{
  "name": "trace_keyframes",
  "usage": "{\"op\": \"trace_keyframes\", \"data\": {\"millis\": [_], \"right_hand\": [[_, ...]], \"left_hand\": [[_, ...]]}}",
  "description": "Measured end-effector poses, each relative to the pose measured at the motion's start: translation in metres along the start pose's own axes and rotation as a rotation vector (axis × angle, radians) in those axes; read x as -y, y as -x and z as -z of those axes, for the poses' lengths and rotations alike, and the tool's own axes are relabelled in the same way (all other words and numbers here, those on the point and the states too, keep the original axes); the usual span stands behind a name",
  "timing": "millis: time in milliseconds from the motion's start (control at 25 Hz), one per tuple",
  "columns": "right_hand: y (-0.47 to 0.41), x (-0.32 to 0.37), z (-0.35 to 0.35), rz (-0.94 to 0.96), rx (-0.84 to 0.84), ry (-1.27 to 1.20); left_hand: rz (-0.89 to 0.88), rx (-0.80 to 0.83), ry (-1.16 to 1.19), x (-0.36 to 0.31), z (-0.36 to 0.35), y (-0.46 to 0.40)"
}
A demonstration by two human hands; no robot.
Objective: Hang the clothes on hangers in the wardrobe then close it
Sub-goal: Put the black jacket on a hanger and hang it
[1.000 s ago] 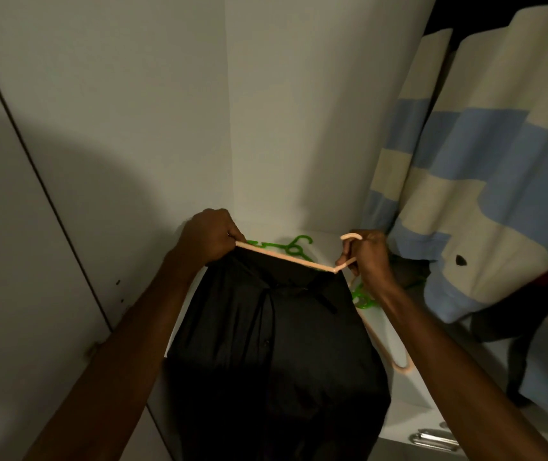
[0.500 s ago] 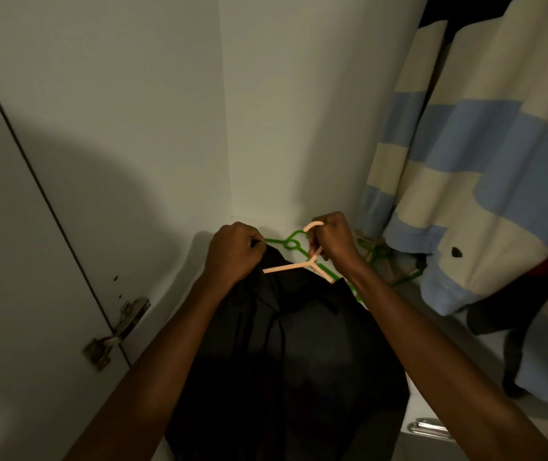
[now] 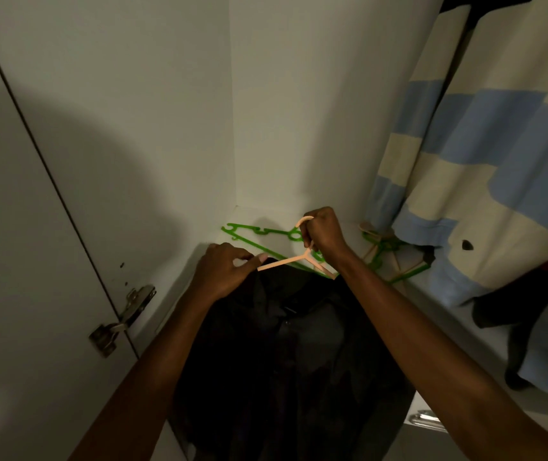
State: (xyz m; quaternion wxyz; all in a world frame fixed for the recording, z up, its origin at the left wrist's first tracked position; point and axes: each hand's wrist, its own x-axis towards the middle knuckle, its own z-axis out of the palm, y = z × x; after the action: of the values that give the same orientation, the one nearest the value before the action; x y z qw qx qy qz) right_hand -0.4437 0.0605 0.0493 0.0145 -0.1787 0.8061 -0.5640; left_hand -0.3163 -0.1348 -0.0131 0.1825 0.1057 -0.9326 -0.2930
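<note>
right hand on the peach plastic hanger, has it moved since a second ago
Yes. The right hand slid from the peach plastic hanger's end to its hook, nearer the wardrobe's back corner.

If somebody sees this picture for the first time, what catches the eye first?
At centre, the right hand grips a thin peach plastic hanger by its hook, while the left hand pinches its arm over a black shirt. Bright green plastic hangers lie behind, and a blue-and-cream striped garment hangs at right.
</note>
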Motion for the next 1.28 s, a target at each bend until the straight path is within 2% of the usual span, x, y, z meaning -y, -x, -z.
{"op": "trace_keyframes", "data": {"millis": [120, 320, 480, 560, 760, 920, 1040, 1120, 1280], "right_hand": [[-0.005, -0.005, 0.000, -0.044, 0.092, -0.023], [0.014, -0.020, 0.031, -0.226, 0.234, -0.087], [0.056, -0.052, 0.081, -0.264, 0.338, 0.176], [0.072, -0.066, 0.090, -0.229, 0.405, 0.191], [0.093, -0.078, 0.097, -0.138, 0.210, -0.181], [0.093, -0.067, 0.104, -0.004, 0.125, -0.225], [0.083, -0.053, 0.108, 0.076, 0.080, -0.247], [0.076, -0.049, 0.110, 0.119, 0.088, -0.233], [0.066, -0.051, 0.112, 0.231, 0.166, -0.178]], "left_hand": [[-0.025, 0.159, 0.164, 0.009, -0.016, 0.004], [-0.082, 0.003, 0.198, 0.014, -0.028, 0.002], [-0.109, -0.069, 0.245, 0.015, -0.027, 0.003], [-0.097, -0.095, 0.286, 0.012, -0.025, 0.003], [-0.138, -0.143, 0.368, -0.002, -0.015, 0.001], [-0.213, -0.244, 0.340, -0.010, 0.010, -0.003], [-0.164, -0.299, 0.394, -0.011, 0.013, -0.008], [-0.153, -0.259, 0.412, -0.006, 0.012, -0.009], [-0.179, -0.015, 0.487, -0.019, 0.015, -0.011]]}}
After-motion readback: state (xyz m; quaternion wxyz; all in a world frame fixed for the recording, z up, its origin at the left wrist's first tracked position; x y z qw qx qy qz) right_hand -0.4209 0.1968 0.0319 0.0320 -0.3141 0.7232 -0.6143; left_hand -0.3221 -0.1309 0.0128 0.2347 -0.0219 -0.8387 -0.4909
